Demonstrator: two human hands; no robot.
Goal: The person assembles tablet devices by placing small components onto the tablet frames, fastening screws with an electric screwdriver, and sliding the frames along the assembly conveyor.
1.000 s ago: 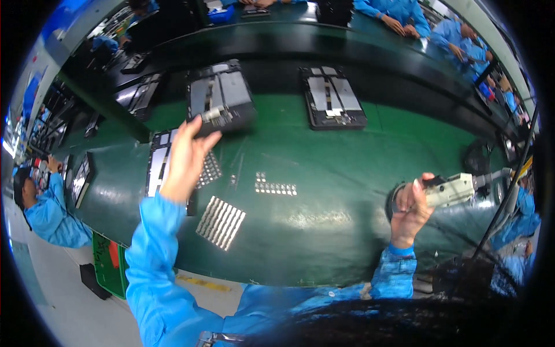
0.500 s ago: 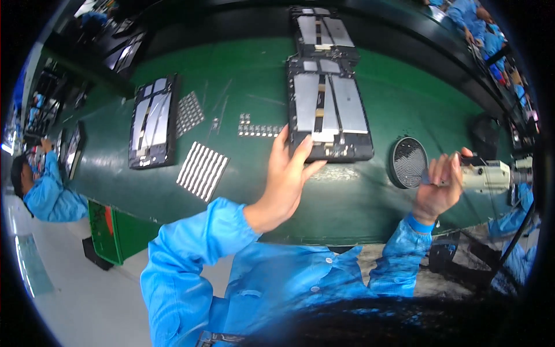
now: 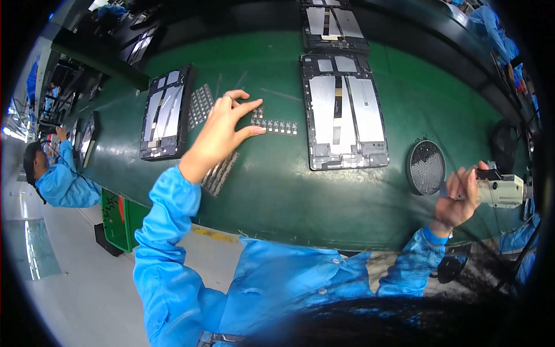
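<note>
My left hand [image 3: 222,130] hovers with fingers spread over a short strip of small grey parts [image 3: 276,125] on the green belt, holding nothing. An opened tablet chassis [image 3: 344,113] lies flat just right of that strip. My right hand [image 3: 459,196] is shut on a white electric screwdriver [image 3: 502,191] at the right edge, beside a round black screw tray [image 3: 426,166]. Both forearms wear blue sleeves.
Another opened tablet chassis [image 3: 166,113] lies at the left, with sheets of small parts [image 3: 201,104] beside it and another sheet of small parts [image 3: 219,172] under my wrist. A third chassis [image 3: 332,22] sits farther up the belt. A person in blue [image 3: 58,173] works at the far left.
My left hand let go of the tablet chassis, which now lies on the belt, and swung left to the strip of small parts. My right hand kept hold of the screwdriver.
</note>
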